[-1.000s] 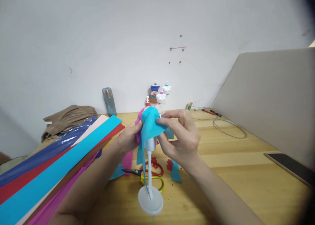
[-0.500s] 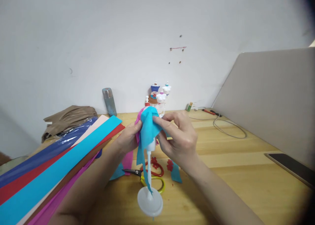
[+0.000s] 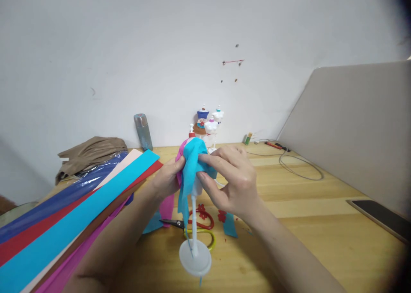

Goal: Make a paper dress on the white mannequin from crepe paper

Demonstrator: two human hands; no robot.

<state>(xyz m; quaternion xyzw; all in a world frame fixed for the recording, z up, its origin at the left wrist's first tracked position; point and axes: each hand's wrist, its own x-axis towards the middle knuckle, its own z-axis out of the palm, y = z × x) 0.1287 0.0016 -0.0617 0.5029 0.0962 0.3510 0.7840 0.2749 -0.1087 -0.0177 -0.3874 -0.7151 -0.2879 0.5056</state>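
Above the pale wood-grained counter (image 3: 276, 229), clasping a small white plastic mannequin (image 3: 198, 188) with the left hand (image 3: 168, 178), its thumb closed over the bunched magenta cloth (image 3: 180, 152). With the right hand (image 3: 236, 179), pinching a fold of the thin turquoise cloth (image 3: 191, 160) between forefinger and thumb. Compared with a second ago, drawing the cloth's flared right side inward, so apparently leaving less hanging loose. Keeping that fold directly under the right fingertips, across the torso and just right of the left thumb.
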